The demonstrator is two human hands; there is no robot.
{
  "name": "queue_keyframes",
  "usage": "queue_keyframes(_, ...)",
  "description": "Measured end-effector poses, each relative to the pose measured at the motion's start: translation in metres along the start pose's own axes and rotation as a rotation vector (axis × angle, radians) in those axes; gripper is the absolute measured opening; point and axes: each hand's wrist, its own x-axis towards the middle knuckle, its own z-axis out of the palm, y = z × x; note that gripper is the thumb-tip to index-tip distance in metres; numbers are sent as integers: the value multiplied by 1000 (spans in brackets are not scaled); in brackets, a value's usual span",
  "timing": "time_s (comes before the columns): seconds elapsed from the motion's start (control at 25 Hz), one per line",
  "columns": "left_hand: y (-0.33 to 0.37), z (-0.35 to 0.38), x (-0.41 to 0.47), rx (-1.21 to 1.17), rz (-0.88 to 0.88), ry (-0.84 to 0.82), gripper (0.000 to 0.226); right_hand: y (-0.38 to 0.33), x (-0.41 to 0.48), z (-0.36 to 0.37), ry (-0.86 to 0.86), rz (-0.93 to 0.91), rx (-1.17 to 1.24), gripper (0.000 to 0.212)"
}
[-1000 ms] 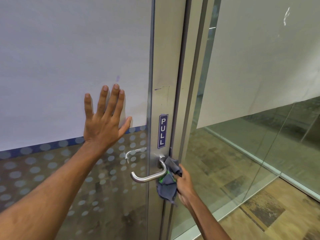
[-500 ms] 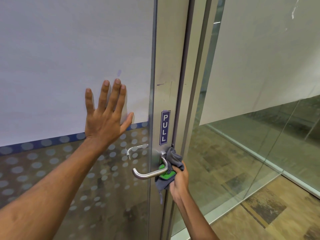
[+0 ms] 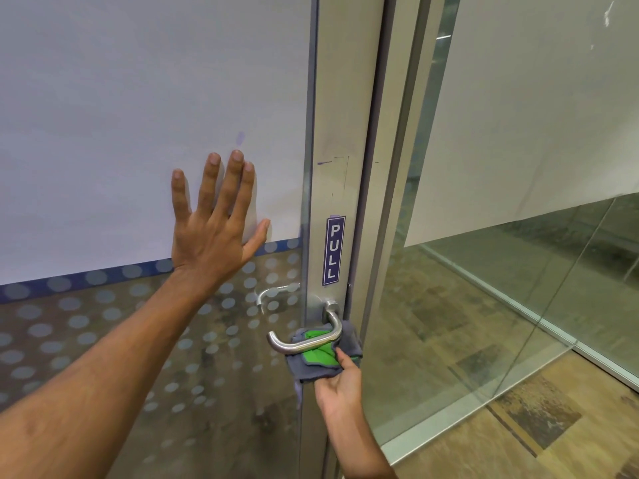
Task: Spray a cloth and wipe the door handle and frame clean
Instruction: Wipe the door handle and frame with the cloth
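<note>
A silver lever door handle (image 3: 304, 342) sticks out from the metal door frame (image 3: 340, 133), below a blue PULL sign (image 3: 333, 250). My right hand (image 3: 340, 382) grips a grey and green cloth (image 3: 320, 361) and presses it against the frame behind and under the handle. My left hand (image 3: 216, 223) lies flat with fingers spread on the frosted glass door panel (image 3: 138, 98), left of the frame. No spray bottle is in view.
A second handle (image 3: 269, 293) shows through the dotted glass on the door's far side. To the right stands a clear glass wall (image 3: 518, 271) with a metal floor track (image 3: 449, 426), and wood-pattern floor (image 3: 570, 426) lies at lower right.
My right hand has shifted the cloth from the frame's edge, right of the handle, to lower down behind the lever, showing more green. My left hand stays flat on the glass.
</note>
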Motion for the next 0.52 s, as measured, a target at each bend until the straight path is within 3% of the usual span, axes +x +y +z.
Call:
queue_keyframes(0.28, 1, 0, -1, 20, 11, 15, 83, 67, -13, 18, 29, 91, 77, 30)
queue_keyframes(0.52, 0, 1, 0, 9, 2, 26, 84, 59, -22, 6, -39, 140, -63, 27)
